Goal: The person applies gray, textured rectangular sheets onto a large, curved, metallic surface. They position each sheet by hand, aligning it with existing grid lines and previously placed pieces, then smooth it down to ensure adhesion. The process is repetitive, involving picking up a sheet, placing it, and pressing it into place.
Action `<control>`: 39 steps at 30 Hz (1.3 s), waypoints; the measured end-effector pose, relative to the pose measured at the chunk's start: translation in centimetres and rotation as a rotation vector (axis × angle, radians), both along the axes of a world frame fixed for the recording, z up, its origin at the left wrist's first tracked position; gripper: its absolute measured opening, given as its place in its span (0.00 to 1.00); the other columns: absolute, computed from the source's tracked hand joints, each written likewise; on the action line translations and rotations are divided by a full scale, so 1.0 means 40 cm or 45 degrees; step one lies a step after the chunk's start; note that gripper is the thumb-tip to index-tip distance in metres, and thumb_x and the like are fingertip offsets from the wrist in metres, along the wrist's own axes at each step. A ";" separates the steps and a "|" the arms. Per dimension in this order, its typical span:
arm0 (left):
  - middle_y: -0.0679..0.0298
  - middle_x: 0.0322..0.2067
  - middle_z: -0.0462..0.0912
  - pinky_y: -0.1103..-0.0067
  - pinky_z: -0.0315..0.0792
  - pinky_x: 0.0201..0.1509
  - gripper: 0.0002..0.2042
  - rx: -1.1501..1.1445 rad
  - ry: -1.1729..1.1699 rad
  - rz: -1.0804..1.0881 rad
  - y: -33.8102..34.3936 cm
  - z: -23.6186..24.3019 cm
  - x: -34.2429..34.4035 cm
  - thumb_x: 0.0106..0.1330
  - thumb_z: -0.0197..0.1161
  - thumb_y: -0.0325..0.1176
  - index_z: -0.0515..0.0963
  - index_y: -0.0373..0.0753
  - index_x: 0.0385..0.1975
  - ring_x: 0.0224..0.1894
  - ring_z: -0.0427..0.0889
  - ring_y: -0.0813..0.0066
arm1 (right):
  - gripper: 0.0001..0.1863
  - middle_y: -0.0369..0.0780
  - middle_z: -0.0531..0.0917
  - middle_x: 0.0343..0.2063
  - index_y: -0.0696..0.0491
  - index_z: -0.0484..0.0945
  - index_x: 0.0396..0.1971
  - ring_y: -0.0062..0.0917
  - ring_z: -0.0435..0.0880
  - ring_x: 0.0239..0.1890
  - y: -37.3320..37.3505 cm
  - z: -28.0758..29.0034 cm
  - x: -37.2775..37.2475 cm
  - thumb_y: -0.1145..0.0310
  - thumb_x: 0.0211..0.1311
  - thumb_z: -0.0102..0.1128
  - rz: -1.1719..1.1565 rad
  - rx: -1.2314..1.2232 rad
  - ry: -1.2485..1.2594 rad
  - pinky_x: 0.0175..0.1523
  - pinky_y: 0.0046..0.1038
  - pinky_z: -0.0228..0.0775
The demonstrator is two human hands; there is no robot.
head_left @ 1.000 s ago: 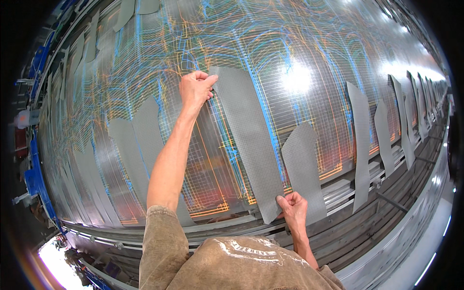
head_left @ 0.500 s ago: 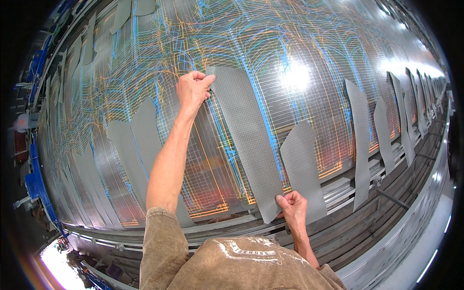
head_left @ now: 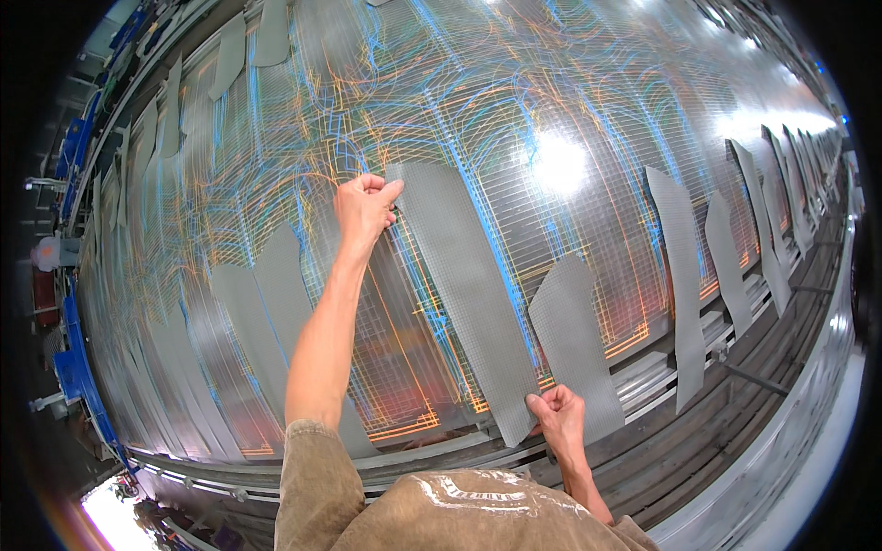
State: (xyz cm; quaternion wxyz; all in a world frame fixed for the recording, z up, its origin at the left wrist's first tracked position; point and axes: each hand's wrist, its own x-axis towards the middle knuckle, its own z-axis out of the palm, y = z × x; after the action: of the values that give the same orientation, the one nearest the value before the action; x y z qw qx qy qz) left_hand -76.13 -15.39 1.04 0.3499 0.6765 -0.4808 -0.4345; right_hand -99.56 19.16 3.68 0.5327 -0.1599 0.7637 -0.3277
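A long grey strip (head_left: 470,303) with a fine grid texture lies on a wide shiny table (head_left: 616,275) covered in blue, orange and yellow lines. My left hand (head_left: 366,215) pinches the strip's far left corner between thumb and fingers. At the near end, my right hand (head_left: 559,424) grips the strip's right edge near the table's front, thumb on top and fingers curled. Just right of it lies a shorter grey piece (head_left: 574,344) with a pointed far end. Left of my forearm, another grey piece (head_left: 283,266) rests on the table.
More grey pieces (head_left: 678,285) stand out along the right side, several hanging over the front edge. A metal rail with slats (head_left: 763,390) runs along that edge. Blue frame parts (head_left: 78,367) line the far left. Bright glare (head_left: 558,163) covers part of the surface.
The whole scene, with both hands, sits slightly lower in the picture as the view has shifted. Both hands keep their places on the strip, which looks unmoved on the table.
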 end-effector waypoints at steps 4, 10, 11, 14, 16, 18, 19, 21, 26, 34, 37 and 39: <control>0.64 0.18 0.79 0.87 0.67 0.13 0.11 0.005 0.007 0.007 0.001 -0.003 0.006 0.57 0.73 0.31 0.79 0.31 0.29 0.13 0.76 0.85 | 0.11 0.33 0.76 0.16 0.59 0.73 0.23 0.12 0.74 0.16 0.006 -0.004 -0.003 0.74 0.58 0.67 -0.026 -0.002 -0.053 0.16 0.21 0.73; 0.65 0.18 0.79 0.88 0.67 0.13 0.11 0.019 0.002 0.020 0.002 -0.004 0.006 0.57 0.73 0.32 0.79 0.32 0.29 0.13 0.76 0.85 | 0.11 0.33 0.76 0.15 0.59 0.73 0.23 0.13 0.74 0.16 0.007 0.000 -0.005 0.74 0.58 0.67 0.014 -0.005 -0.024 0.16 0.21 0.73; 0.65 0.18 0.79 0.88 0.68 0.13 0.11 0.018 -0.010 0.019 0.002 -0.003 0.007 0.57 0.74 0.32 0.79 0.32 0.29 0.13 0.76 0.85 | 0.11 0.33 0.76 0.15 0.59 0.73 0.23 0.13 0.74 0.16 0.007 0.000 -0.006 0.74 0.58 0.67 0.022 -0.005 -0.020 0.16 0.21 0.73; 0.65 0.18 0.80 0.88 0.68 0.13 0.11 0.020 -0.007 0.007 0.002 -0.006 0.006 0.57 0.74 0.32 0.79 0.32 0.30 0.13 0.76 0.85 | 0.11 0.34 0.77 0.15 0.59 0.74 0.23 0.13 0.75 0.16 0.002 0.007 -0.002 0.74 0.58 0.67 -0.027 -0.003 -0.059 0.16 0.21 0.73; 0.65 0.18 0.80 0.88 0.68 0.13 0.11 0.013 -0.002 0.013 0.003 -0.001 0.003 0.57 0.74 0.32 0.79 0.32 0.30 0.14 0.76 0.85 | 0.11 0.35 0.78 0.15 0.59 0.74 0.23 0.13 0.76 0.16 0.003 0.006 -0.003 0.74 0.58 0.67 -0.029 -0.005 -0.064 0.16 0.21 0.73; 0.65 0.18 0.80 0.87 0.69 0.14 0.10 0.001 -0.004 0.023 0.004 -0.002 0.002 0.57 0.74 0.32 0.80 0.33 0.29 0.14 0.77 0.85 | 0.11 0.35 0.78 0.15 0.59 0.74 0.23 0.14 0.76 0.16 0.003 0.005 -0.004 0.74 0.58 0.67 -0.030 -0.002 -0.065 0.16 0.21 0.73; 0.65 0.17 0.81 0.87 0.69 0.14 0.10 -0.008 -0.008 0.031 0.004 -0.004 0.003 0.56 0.73 0.32 0.80 0.33 0.28 0.14 0.77 0.84 | 0.11 0.35 0.78 0.15 0.59 0.74 0.23 0.14 0.76 0.16 0.003 0.006 -0.003 0.74 0.58 0.67 -0.031 0.000 -0.063 0.16 0.21 0.73; 0.65 0.17 0.81 0.86 0.69 0.14 0.09 -0.025 -0.015 0.036 0.004 -0.005 0.005 0.56 0.73 0.32 0.81 0.33 0.26 0.14 0.78 0.84 | 0.11 0.35 0.78 0.15 0.59 0.74 0.23 0.14 0.76 0.16 0.001 0.006 -0.002 0.74 0.58 0.67 -0.027 0.006 -0.052 0.16 0.21 0.73; 0.65 0.17 0.81 0.85 0.68 0.14 0.09 -0.036 -0.040 0.029 0.005 -0.008 0.001 0.56 0.73 0.32 0.81 0.33 0.27 0.14 0.77 0.84 | 0.11 0.33 0.77 0.18 0.57 0.73 0.24 0.14 0.76 0.17 0.001 0.005 -0.005 0.73 0.58 0.67 -0.008 0.034 -0.063 0.17 0.20 0.74; 0.67 0.17 0.79 0.87 0.67 0.14 0.10 -0.025 -0.077 0.024 0.006 -0.005 -0.007 0.58 0.73 0.32 0.80 0.34 0.28 0.13 0.74 0.86 | 0.11 0.34 0.77 0.15 0.59 0.74 0.22 0.13 0.75 0.16 0.001 0.005 -0.004 0.74 0.59 0.67 -0.021 0.017 -0.032 0.17 0.21 0.73; 0.67 0.17 0.79 0.87 0.67 0.14 0.10 -0.035 -0.086 0.021 0.007 -0.003 -0.003 0.58 0.73 0.33 0.80 0.34 0.28 0.13 0.75 0.86 | 0.11 0.34 0.78 0.16 0.59 0.74 0.22 0.13 0.76 0.16 -0.002 0.006 -0.004 0.74 0.59 0.67 -0.016 0.021 -0.047 0.17 0.21 0.74; 0.67 0.17 0.79 0.87 0.67 0.14 0.10 -0.035 -0.082 0.016 0.008 -0.004 -0.004 0.58 0.73 0.33 0.80 0.33 0.28 0.14 0.75 0.86 | 0.11 0.34 0.78 0.16 0.59 0.74 0.23 0.13 0.76 0.16 -0.003 0.011 -0.004 0.74 0.59 0.67 -0.022 0.025 -0.049 0.17 0.21 0.74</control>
State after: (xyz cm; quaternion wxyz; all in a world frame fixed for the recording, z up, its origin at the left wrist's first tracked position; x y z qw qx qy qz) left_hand -76.30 -15.09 0.88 0.3460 0.6883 -0.4936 -0.4036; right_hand -99.74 19.04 4.12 0.5459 -0.1419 0.7579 -0.3277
